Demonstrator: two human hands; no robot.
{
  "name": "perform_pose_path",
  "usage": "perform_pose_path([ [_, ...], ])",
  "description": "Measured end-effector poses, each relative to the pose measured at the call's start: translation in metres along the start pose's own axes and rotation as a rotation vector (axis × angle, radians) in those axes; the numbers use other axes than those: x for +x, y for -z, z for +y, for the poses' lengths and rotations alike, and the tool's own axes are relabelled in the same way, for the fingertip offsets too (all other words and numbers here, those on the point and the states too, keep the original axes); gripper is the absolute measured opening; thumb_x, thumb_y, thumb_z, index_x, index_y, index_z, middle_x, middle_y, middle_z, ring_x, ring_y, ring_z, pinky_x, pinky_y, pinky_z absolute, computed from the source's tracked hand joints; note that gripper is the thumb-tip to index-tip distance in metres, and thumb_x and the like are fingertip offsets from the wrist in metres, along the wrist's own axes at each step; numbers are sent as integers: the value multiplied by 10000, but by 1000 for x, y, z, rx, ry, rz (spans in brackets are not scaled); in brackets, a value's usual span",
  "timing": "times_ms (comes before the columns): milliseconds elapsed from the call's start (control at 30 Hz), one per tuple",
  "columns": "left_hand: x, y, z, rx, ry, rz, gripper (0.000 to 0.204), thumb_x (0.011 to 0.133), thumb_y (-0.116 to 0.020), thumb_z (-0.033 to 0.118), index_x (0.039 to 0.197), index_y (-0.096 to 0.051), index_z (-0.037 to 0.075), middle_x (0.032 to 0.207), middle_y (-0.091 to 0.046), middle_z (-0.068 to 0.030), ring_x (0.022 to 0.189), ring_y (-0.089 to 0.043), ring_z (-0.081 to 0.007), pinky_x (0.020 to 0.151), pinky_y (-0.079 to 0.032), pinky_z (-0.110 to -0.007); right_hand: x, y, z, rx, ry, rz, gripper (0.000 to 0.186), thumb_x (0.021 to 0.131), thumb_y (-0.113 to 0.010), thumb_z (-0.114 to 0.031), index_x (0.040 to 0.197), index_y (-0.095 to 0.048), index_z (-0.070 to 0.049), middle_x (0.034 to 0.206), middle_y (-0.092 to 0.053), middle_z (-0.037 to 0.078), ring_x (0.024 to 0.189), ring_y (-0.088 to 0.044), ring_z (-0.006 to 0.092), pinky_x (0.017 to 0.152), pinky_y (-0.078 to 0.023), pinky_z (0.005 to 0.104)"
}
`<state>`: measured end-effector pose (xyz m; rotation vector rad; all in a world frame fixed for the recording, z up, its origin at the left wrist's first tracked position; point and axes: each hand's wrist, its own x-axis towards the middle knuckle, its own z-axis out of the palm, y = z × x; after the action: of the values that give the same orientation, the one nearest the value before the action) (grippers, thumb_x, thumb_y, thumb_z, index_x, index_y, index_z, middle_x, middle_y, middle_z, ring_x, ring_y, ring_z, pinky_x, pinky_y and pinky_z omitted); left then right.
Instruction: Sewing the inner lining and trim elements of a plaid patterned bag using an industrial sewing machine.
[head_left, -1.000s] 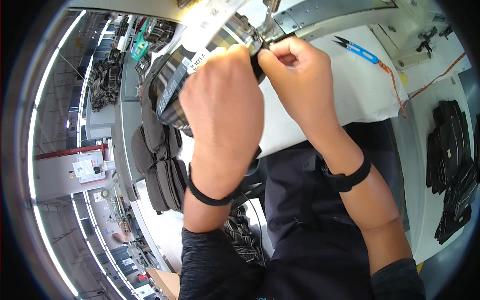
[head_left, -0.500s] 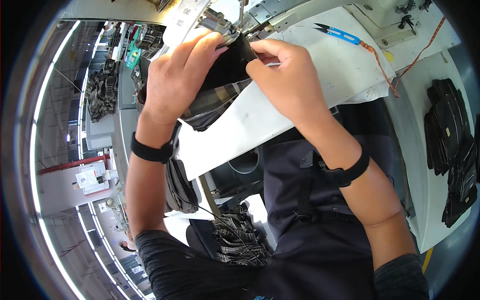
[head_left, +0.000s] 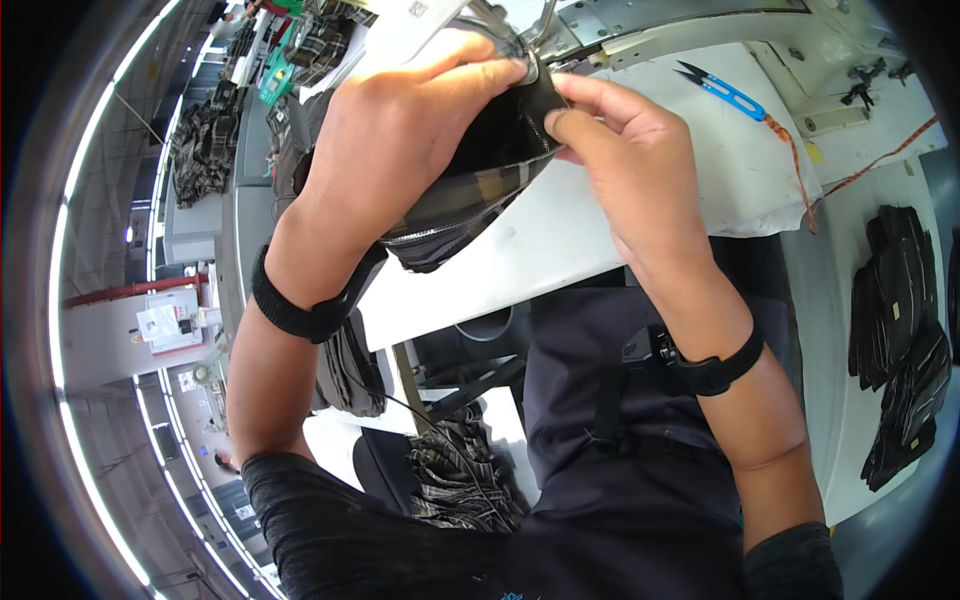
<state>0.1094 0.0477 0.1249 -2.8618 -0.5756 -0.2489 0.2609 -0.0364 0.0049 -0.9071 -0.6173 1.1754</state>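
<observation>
A dark piece of cloth point(head_left: 497, 140) with a plaid band and a zipper point(head_left: 455, 222) along its lower side lies at the sewing machine's foot point(head_left: 533, 68). My left hand point(head_left: 410, 120) is over its left part, fingertips pinching the cloth's upper edge beside the foot. On the other side my right hand point(head_left: 630, 140) grips the cloth's right edge between thumb and fingers, lifting it so that the dark inside shows. Part of the cloth is hidden beneath my left hand and wrist.
Blue thread snips point(head_left: 725, 92) on an orange cord lie on the white table point(head_left: 640, 215) to the right. Stacked dark pieces point(head_left: 890, 300) rest on a white surface farther right. Plaid cloth point(head_left: 465, 470) is heaped below, and folded dark pieces point(head_left: 350, 375) hang at the left.
The cloth's right edge has been raised and opened away from the layer beneath. My left hand has turned over the cloth, its fingers now nearer the foot. The whole view has shifted slightly.
</observation>
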Motion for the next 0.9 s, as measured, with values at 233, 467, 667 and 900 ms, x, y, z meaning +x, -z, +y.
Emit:
perform_pose_path([
  [233, 7, -5, 21, -21, 201, 33, 199, 961, -736, 91, 1149, -793, 61, 1078, -765, -153, 876, -743, -352, 790, -590, -353, 13, -1, 1, -58, 178, 47, 258, 880, -713, -82, 1098, -768, 45, 872, -755, 56, 724, -645, 75, 687, -520, 253],
  [467, 9, -11, 49, -173, 378, 170, 168, 932, -687, 70, 1040, -776, -23, 895, -744, -235, 832, -723, -417, 789, -584, -466, 9, 10, -5, -164, 129, -111, 280, 905, -674, -102, 1124, -773, 41, 809, -731, 36, 714, -624, 65, 668, -499, 257],
  [667, 15, -22, 81, -267, 625, 248, 192, 955, -667, 61, 1065, -749, -74, 976, -734, -280, 916, -714, -444, 845, -562, -467, 7, 17, -6, -120, 130, -138, 265, 942, -637, -47, 1153, -765, 51, 808, -715, 15, 697, -570, 33, 622, -457, 232],
  [900, 22, -40, 114, -239, 766, 308, 261, 969, -645, 33, 1197, -694, -85, 1100, -688, -231, 961, -707, -415, 846, -571, -442, 1, 15, -10, -43, 110, -102, 213, 982, -617, -31, 1120, -740, 75, 836, -747, 29, 731, -576, 25, 636, -472, 244],
])
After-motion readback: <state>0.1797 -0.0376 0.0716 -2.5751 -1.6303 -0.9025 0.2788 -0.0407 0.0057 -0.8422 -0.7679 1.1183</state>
